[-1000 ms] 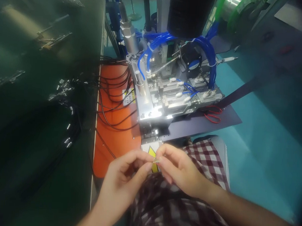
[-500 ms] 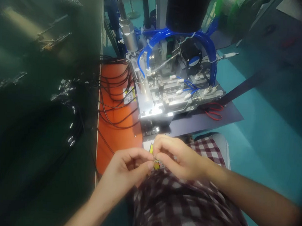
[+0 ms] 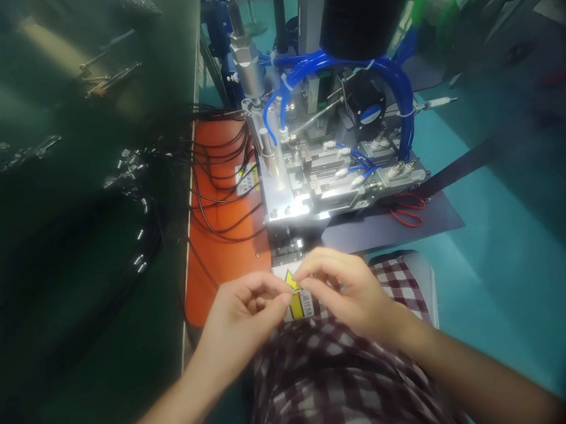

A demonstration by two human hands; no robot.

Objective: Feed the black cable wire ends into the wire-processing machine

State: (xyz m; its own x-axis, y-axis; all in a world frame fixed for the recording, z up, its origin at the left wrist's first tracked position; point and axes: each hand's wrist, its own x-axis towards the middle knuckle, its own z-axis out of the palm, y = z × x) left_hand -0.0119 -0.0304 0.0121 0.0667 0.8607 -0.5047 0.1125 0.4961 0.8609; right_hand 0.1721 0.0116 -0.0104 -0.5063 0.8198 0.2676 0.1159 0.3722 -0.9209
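My left hand (image 3: 253,307) is closed in a pinch, thumb against forefinger. Facing it, my right hand (image 3: 338,286) pinches too, its fingertips almost touching the left ones. Between them shows a small, thin, shiny piece (image 3: 297,291), too small to name. Just below and behind the fingertips is a white label with a yellow arrow (image 3: 297,307), partly covered by the hands. Beyond the hands stands a metal machine with clamps and cylinders (image 3: 331,176), fed by blue air hoses (image 3: 318,60).
On the left lies a dark green bench top (image 3: 85,328) with black cables (image 3: 153,231) ending in shiny metal tips. More cables cross an orange panel (image 3: 216,246) towards the machine. A red cord (image 3: 407,211) lies at the machine's right. Checked cloth (image 3: 341,377) covers my lap.
My right hand has drawn slightly away from the left, and its fingers sit a little higher. More of the yellow arrow label shows. The whole view has shifted slightly.
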